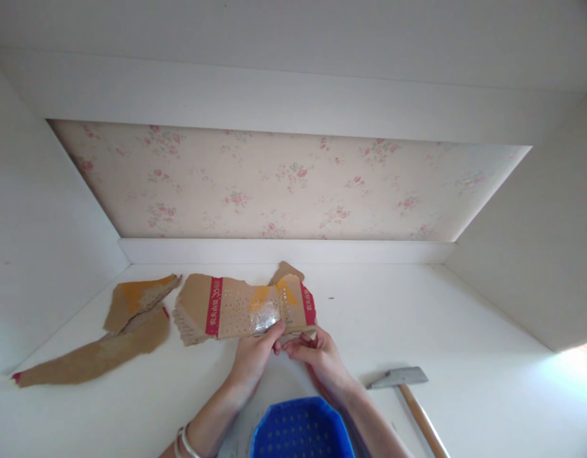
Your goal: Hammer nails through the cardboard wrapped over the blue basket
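Observation:
A torn brown cardboard piece [236, 308] with red printed bands, rows of small holes and a strip of clear tape lies on the white table [465, 331]. My left hand [254, 356] grips its near edge, thumb on top by the tape. My right hand [317, 353] pinches the same edge just to the right, fingers curled together. Both hands meet at the cardboard's lower right corner. A bangle sits on my left wrist.
More torn cardboard scraps [131, 318] lie to the left, one long strip reaching the table's left edge. A hammer [407, 391] with a wooden handle lies at the right. A blue perforated basket [300, 429] sits near me. White walls enclose three sides, with floral wallpaper behind.

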A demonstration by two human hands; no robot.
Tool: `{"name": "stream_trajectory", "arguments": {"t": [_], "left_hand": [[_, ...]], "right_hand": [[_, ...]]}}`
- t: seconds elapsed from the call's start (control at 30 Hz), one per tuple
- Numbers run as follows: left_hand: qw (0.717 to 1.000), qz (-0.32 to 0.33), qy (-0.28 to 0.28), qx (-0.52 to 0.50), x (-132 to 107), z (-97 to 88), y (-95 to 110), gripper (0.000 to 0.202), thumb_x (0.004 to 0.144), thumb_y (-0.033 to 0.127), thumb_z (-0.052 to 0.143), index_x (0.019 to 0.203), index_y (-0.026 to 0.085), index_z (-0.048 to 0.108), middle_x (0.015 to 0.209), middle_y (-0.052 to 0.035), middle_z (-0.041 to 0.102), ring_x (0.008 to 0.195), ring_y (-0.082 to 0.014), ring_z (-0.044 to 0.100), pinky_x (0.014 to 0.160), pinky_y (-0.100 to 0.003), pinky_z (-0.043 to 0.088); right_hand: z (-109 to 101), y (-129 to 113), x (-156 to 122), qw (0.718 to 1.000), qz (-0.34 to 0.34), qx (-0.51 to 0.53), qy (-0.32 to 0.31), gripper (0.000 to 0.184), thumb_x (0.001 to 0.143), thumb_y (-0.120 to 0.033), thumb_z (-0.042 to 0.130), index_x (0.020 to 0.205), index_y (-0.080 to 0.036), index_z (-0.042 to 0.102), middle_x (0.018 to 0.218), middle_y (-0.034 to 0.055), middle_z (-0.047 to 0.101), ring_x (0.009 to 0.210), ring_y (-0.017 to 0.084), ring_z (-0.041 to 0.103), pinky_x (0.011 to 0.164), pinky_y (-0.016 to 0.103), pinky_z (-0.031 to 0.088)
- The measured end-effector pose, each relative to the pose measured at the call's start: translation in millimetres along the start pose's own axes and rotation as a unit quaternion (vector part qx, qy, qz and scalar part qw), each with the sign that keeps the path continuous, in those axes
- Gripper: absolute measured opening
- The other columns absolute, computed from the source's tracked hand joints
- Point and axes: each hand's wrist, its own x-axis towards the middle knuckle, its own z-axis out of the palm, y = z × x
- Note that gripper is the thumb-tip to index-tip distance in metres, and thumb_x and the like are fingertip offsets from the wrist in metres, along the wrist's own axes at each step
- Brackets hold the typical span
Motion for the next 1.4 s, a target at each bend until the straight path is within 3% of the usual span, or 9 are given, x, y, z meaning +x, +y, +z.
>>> {"name": "stream_trajectory", "arguments": {"t": [0.17,0.27,0.4,0.5,0.73,0.87,1.0,1.17,1.4], "left_hand": [[1.0,-0.002,0.008,-0.018,3.1,0.9,-5.1,0.047,0.074,0.053,0.072,0.045,0.021,0.054,0.049,0.0012,0.053,0.053,-0.0159,0.05,0.06,-0.028,0.04],[1.0,-0.005,0.028,-0.011,2.7,-0.1,-3.7,0.052,0.076,0.056,0.072,0.043,0.021,0.053,0.048,0.0012,0.053,0.053,-0.0154,0.049,0.061,-0.027,0.04],[0.998,-0.007,0.063,0.018,1.1,-1.5,0.1,0.052,0.078,0.061,0.068,0.047,0.02,0.06,0.051,-0.0007,0.059,0.055,-0.0173,0.054,0.063,-0.028,0.04],[0.994,-0.009,0.066,0.083,-1.5,-1.5,3.2,0.051,0.08,0.065,0.064,0.054,0.021,0.067,0.055,-0.0029,0.064,0.06,-0.021,0.059,0.065,-0.029,0.041],[0.991,-0.001,0.049,0.121,-8.1,-0.4,3.9,0.031,0.074,0.054,0.073,0.058,0.027,0.072,0.054,-0.0031,0.066,0.07,-0.0291,0.068,0.067,-0.032,0.045],[0.994,0.05,0.013,0.092,-11.0,2.5,3.6,0.014,0.073,0.044,0.076,0.076,0.031,0.077,0.074,-0.0049,0.075,0.107,-0.0329,0.066,0.091,-0.038,0.047],[0.985,0.083,-0.005,0.15,-10.1,4.8,1.3,0.019,0.075,0.046,0.074,0.085,0.03,0.078,0.102,-0.0074,0.076,0.129,-0.0328,0.053,0.117,-0.045,0.021],[0.989,0.069,0.004,0.128,-7.3,5.0,-3.6,0.02,0.07,0.047,0.077,0.08,0.03,0.078,0.099,-0.0092,0.077,0.131,-0.0346,0.05,0.117,-0.047,0.022],[0.99,0.07,0.077,0.094,-12.3,13.7,-2.3,0.017,0.063,0.043,0.081,0.072,0.029,0.076,0.094,-0.0093,0.077,0.132,-0.0378,0.048,0.114,-0.043,0.028]], "right_hand": [[-4.6,5.6,0.6,0.999,0.021,0.01,0.046,0.018,0.077,-0.017,0.073,0.094,-0.019,0.07,0.081,0.0023,0.075,0.072,0.015,0.065,0.065,0.025,0.045],[-9.6,14.8,3.7,0.996,0.015,0.02,0.087,0.035,0.076,-0.02,0.075,0.108,-0.022,0.062,0.086,0.0005,0.073,0.065,0.013,0.064,0.061,0.025,0.046],[-12.4,23.5,6.0,0.986,-0.032,-0.004,0.163,0.035,0.082,-0.027,0.073,0.109,-0.028,0.052,0.08,-0.0103,0.058,0.046,0.004,0.044,0.047,0.018,0.031],[-9.7,22.6,4.6,0.98,-0.049,-0.053,0.183,0.029,0.086,-0.036,0.071,0.105,-0.027,0.052,0.076,-0.0114,0.05,0.045,0.003,0.038,0.042,0.019,0.024],[-3.4,18.5,1.6,0.959,-0.066,-0.178,0.212,0.044,0.082,-0.043,0.075,0.118,-0.025,0.057,0.064,-0.0115,0.043,0.051,0.009,0.047,0.048,0.021,0.038],[-3.6,21.3,3.0,0.947,-0.074,-0.213,0.228,0.04,0.084,-0.048,0.07,0.115,-0.025,0.06,0.077,-0.0063,0.054,0.049,0.01,0.051,0.046,0.024,0.042],[-6.0,22.7,3.2,0.932,-0.077,-0.257,0.242,0.029,0.089,-0.051,0.063,0.095,-0.023,0.067,0.079,0.0,0.066,0.045,0.011,0.051,0.041,0.025,0.04],[-6.2,23.2,1.2,0.911,-0.089,-0.317,0.249,0.027,0.089,-0.049,0.063,0.09,-0.023,0.071,0.076,0.0029,0.072,0.048,0.016,0.062,0.048,0.028,0.048],[-4.3,24.4,-1.5,0.882,-0.115,-0.383,0.25,0.023,0.089,-0.044,0.064,0.084,-0.024,0.074,0.07,0.0034,0.073,0.053,0.018,0.065,0.054,0.03,0.052]]}}
